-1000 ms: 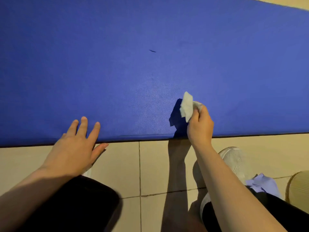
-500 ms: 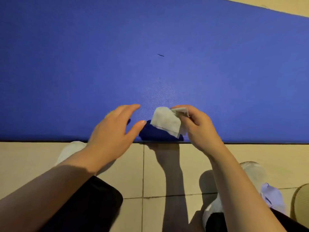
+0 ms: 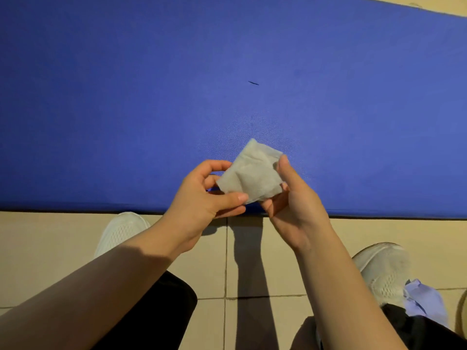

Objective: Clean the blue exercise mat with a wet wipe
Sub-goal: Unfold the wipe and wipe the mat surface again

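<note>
The blue exercise mat [image 3: 227, 72] lies flat across the upper part of the head view, its near edge running along the tiled floor. A small dark streak [image 3: 253, 83] marks its middle. A folded white wet wipe [image 3: 251, 171] is held in the air just above the mat's near edge, between both hands. My left hand [image 3: 204, 195] pinches its lower left edge with thumb and fingers. My right hand [image 3: 293, 198] grips its right side, thumb up along the edge.
Beige floor tiles [image 3: 252, 261] run below the mat. My two white shoes [image 3: 121, 231] [image 3: 384, 269] stand on them, left and right of my arms. A light purple cloth [image 3: 422, 301] lies by the right shoe. A round tan object [image 3: 463, 311] shows at the right edge.
My left hand left the mat's edge, came across to the wipe and took hold of it. The right hand lifted the wipe off the mat and turned it flat toward me.
</note>
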Tool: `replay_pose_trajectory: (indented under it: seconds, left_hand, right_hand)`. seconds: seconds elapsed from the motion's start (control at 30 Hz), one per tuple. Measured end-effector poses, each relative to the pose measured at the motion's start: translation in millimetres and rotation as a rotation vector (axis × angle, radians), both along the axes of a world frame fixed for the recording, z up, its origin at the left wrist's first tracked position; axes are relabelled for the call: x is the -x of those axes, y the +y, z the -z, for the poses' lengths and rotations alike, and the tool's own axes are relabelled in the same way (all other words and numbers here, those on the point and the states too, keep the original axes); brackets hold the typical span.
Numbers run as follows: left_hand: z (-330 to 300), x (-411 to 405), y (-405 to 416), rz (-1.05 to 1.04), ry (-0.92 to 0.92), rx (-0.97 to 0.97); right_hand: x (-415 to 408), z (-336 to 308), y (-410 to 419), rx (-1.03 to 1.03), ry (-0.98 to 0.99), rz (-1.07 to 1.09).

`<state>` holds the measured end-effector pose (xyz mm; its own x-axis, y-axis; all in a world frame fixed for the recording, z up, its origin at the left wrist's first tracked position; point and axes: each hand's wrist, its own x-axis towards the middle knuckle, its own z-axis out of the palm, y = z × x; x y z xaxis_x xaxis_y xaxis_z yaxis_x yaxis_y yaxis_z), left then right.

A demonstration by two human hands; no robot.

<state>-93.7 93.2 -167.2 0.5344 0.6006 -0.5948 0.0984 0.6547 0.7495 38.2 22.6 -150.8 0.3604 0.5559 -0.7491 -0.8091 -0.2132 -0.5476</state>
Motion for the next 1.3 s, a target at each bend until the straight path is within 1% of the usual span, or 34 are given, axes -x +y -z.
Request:
replay_pose_trajectory:
  seconds: [0.07,0.1,0.17,0.27,0.37,0.4,0.53,0.6,0.63,0.67,0.7,0.73,0.77,0.8,0.83,0.87,0.9,0.97,1.03,1.1,1.17,1.2,1.23,1.27,1.3]
  left_hand:
    - [-1.3,1.1,-3.4,0.002,0.005,-0.009]
    - [-1.2,2.6,-4.3,0.012,0.021,-0.038]
    - [-0.3,6.6,-5.1,0.049,0.036,-0.087]
    - [-2.0,9.9,-5.5,0.076,0.002,-0.069]
    - [-4.8,10.4,-4.9,0.083,0.019,-0.075]
    - [-3.9,11.3,-4.2,0.089,0.037,-0.099]
    - [6.4,16.2,-3.0,0.092,0.093,-0.161]
    - [13.2,15.8,-5.1,0.118,0.142,-0.226]
    - [17.7,16.0,-6.5,0.147,0.189,-0.282]
    - [22.8,17.2,-7.8,0.183,0.251,-0.345]
    - [27.8,19.7,-8.9,0.222,0.315,-0.409]
    - [31.9,23.0,-9.4,0.262,0.372,-0.48]
    - [35.6,27.2,-8.8,0.308,0.418,-0.565]
    - [38.5,31.5,-7.8,0.368,0.457,-0.658]
    - [40.6,35.9,-6.4,0.444,0.495,-0.754]
    - [42.3,39.6,-4.5,0.526,0.533,-0.854]
    - [44.5,43.0,-3.0,0.607,0.568,-0.948]
    - [50.0,48.1,-0.7,0.719,0.624,-1.108]
    - [57.5,51.8,-1.5,0.783,0.67,-1.239]
    - [65.8,56.7,-1.5,0.844,0.766,-1.345]
    - [70.3,64.5,1.0,0.955,0.856,-1.389]
    - [73.6,70.2,2.3,1.013,0.874,-1.392]
    - [76.8,75.4,2.5,1.057,0.884,-1.39]
    - [78.3,78.5,1.9,1.086,0.897,-1.386]
    - [78.8,79.6,1.0,1.103,0.912,-1.381]
  right_hand:
    - [5.4,-1.9,-2.0,-0.049,0.125,-0.04]
    - [7.8,-2.0,-3.0,-0.039,0.132,-0.094]
    - [11.4,0.7,-3.7,0.034,0.072,-0.182]
    - [11.4,2.7,-3.3,0.16,-0.044,-0.229]
    - [8.6,1.7,-3.7,0.235,-0.176,-0.362]
    - [7.3,1.1,-4.4,0.242,-0.18,-0.389]
    - [2.6,-4.4,-7.3,0.205,0.006,-0.349]
    - [0.8,-2.5,-9.1,0.164,0.043,-0.233]
    - [-1.2,1.1,-10.8,0.141,0.01,-0.131]
    - [-4.8,6.6,-13.9,0.129,-0.094,-0.028]
    - [-10.7,12.6,-18.2,0.152,-0.286,0.041]
    - [-18.3,17.8,-23.3,0.222,-0.552,0.067]
    - [-26.5,22.6,-27.9,0.322,-0.824,0.066]
    - [-33.5,27.1,-32.4,0.406,-1.044,0.043]
    - [-38.0,32.0,-37.3,0.457,-1.192,-0.003]
    - [-40.9,41.7,-42.9,0.481,-1.272,-0.081]
    - [-40.4,52.8,-47.0,0.504,-1.311,-0.197]
    - [-26.1,76.3,-53.6,0.484,-1.363,-0.48]
    - [-2.8,95.4,-59.3,0.353,-1.477,-0.673]
    - [13.3,101.8,-59.7,0.233,-1.601,-0.817]
    - [14.6,105.8,-59.8,0.142,-1.662,-0.977]
    - [8.6,108.1,-61.6,0.126,-1.695,-1.019]
    - [-2.1,111.9,-66.8,0.149,-1.727,-1.017]
    - [-16.1,115.0,-72.4,0.203,-1.729,-0.965]
    - [-32.1,116.4,-77.1,0.289,-1.7,-0.865]
